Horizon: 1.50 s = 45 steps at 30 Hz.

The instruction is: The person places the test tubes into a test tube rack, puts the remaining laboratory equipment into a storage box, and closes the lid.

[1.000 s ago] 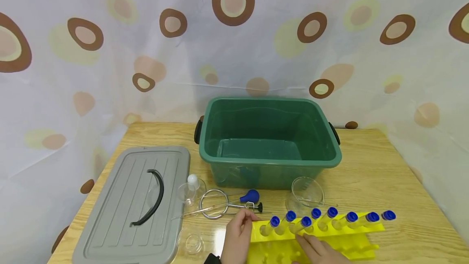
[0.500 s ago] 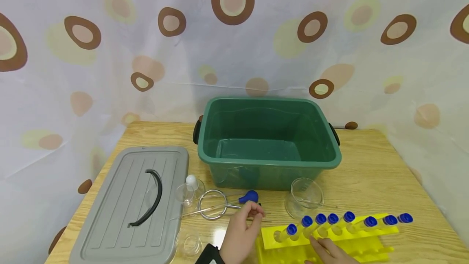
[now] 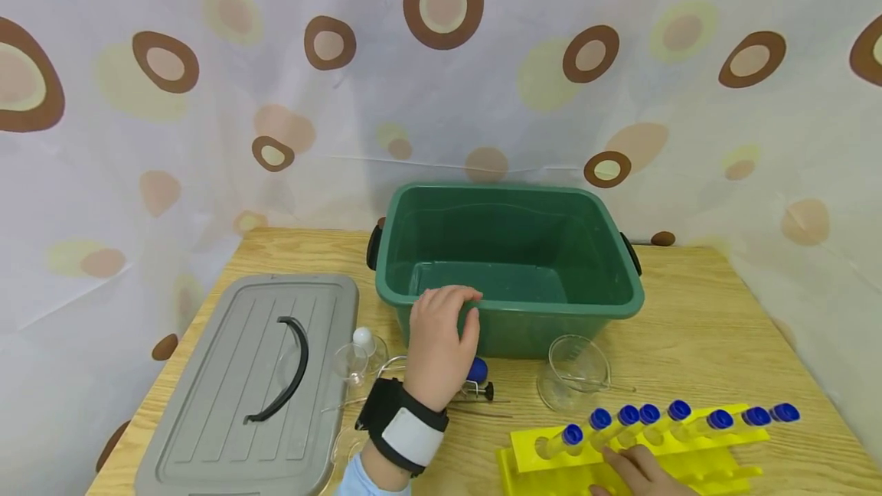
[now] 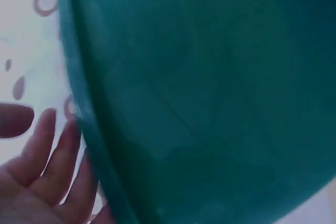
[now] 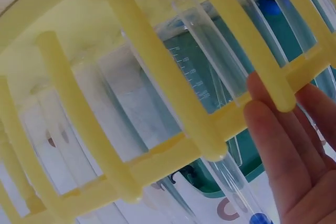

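My left hand [image 3: 438,339] is raised at the front rim of the green plastic bin [image 3: 510,327], fingers bent loosely with nothing between them. In the left wrist view those fingers [image 4: 65,150] lie beside the bin's rim [image 4: 86,114]; contact is hard to tell. A yellow test tube rack [image 3: 551,456] stands at the front right, holding several clear test tubes [image 5: 231,182] with blue caps [image 3: 679,409]. My right hand [image 3: 641,473] grips its upper bar, with fingers [image 5: 270,140] around the bar by a peg in the right wrist view.
Left of the bin lies a grey lid [image 3: 255,381] with a black handle. A glass beaker [image 3: 573,373] stands before the bin, a rod in it. A blue rubber bulb [image 3: 478,370], a metal ring clamp [image 3: 488,391] and a white-topped bottle [image 3: 364,339] are near my left arm.
My left hand has left the rack's left end and moved forward to the bin's front rim. The rack has shifted right with my right hand on it.
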Each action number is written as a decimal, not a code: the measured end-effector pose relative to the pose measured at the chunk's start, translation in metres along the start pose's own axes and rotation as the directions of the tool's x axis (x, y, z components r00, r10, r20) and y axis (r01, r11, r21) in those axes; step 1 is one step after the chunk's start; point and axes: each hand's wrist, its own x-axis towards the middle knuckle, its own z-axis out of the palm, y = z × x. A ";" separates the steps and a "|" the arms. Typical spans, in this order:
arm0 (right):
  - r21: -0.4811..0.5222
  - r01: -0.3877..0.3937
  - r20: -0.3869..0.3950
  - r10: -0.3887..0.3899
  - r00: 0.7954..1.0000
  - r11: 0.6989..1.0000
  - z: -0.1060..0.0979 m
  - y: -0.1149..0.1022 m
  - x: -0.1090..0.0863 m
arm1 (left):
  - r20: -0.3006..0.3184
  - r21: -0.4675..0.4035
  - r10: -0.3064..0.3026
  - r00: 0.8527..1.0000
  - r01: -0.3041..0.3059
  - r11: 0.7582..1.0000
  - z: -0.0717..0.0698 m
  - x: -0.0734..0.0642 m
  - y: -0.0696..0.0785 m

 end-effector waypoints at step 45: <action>-0.083 0.001 0.165 0.013 0.986 0.997 -0.027 0.128 0.042 | -0.063 0.130 0.034 0.997 -0.026 0.991 0.015 0.001 -0.013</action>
